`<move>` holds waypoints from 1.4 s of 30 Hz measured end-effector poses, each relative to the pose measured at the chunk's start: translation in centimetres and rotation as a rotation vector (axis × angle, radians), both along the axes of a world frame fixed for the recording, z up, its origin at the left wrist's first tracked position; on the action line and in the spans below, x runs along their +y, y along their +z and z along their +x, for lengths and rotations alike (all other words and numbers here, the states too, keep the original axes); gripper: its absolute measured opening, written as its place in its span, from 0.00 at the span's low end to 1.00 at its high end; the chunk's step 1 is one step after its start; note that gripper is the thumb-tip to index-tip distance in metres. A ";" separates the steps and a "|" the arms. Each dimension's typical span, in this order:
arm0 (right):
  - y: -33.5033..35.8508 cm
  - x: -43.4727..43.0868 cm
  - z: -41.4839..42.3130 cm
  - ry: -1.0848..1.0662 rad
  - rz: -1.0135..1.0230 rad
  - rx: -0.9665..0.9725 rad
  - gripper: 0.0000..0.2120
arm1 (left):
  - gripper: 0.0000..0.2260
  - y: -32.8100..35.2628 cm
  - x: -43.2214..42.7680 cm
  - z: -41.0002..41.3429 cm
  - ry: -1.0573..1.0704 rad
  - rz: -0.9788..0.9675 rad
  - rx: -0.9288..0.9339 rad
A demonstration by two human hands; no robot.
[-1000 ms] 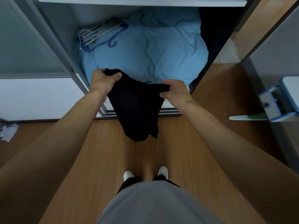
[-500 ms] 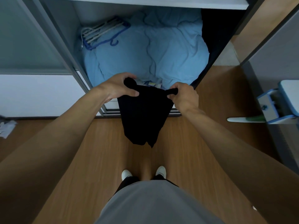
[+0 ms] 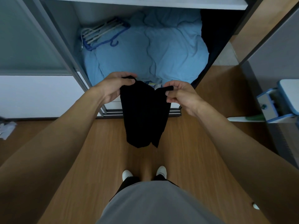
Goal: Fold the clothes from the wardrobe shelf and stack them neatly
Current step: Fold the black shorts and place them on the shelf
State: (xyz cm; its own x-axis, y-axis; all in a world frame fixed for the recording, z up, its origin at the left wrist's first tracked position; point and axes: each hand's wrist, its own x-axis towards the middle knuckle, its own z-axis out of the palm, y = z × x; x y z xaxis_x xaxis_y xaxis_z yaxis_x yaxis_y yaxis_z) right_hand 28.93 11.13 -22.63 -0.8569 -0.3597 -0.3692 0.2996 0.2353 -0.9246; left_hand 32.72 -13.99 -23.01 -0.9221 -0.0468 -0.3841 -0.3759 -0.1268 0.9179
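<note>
**Black garment held up in both hands at the wardrobe opening**

Person stands on brown wood-look floor (image 3: 186,151), facing an open grey-framed wardrobe (image 3: 64,39). Head view looks fwd and down.

- Left hand (image 3: 113,88): grip pinching the top-left corner of a black soft fabric garment (image 3: 144,115). Thumb lies over the front, fingers go behind the cloth.
- Right hand (image 3: 182,96): grip pinching the top-right corner btwn thumb and forefinger, other fingers curled under.
- Garment hangs free below both hands, in front of the wardrobe's bottom track and above the floor. Top edge dips in a V btwn the hands. Lower edge shows a short split near its right side. Garment type: can't tell.
- Inside the wardrobe: crumpled light-blue bedding (image 3: 153,50) fills the bottom. A bundle of blue and white plastic hangers (image 3: 100,34) lies on its back-left part. Dark items (image 3: 215,29) at the right side, too dark to ID.
- Small pale, yellowish bit (image 3: 152,84) just behind the garment's top edge, unclear what.
- Frosted glass sliding door (image 3: 27,38) at left. White crumpled scrap (image 3: 6,130) on the floor far left.
- Blue-and-white plastic object (image 3: 275,102) at right edge, can't ID.
- Bottom of view: grey shirt (image 3: 153,204) and white shoes (image 3: 127,174), toes toward the wardrobe.
</note>
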 end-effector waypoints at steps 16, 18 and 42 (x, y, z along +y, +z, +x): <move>-1.4 0.1 -0.4 -0.137 0.365 0.304 0.07 | 0.14 -0.4 -0.6 -1.5 -0.221 -0.903 0.070; -1.1 0.3 -0.9 -0.147 0.381 0.337 0.05 | 0.12 -0.8 -0.8 -1.6 -0.205 -1.003 0.090; 4.3 3.2 -3.1 -0.003 -0.069 0.374 0.07 | 0.21 -1.4 2.2 -1.5 -0.036 -0.131 0.185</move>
State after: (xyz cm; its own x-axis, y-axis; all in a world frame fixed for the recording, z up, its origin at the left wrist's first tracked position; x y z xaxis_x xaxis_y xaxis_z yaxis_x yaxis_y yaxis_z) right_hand 25.79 14.30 -18.29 -0.9290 -0.3702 -0.0058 -0.0608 0.1680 -0.9839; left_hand 31.25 -11.83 -24.37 -0.9782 -0.0513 -0.2015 -0.2021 0.0082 0.9793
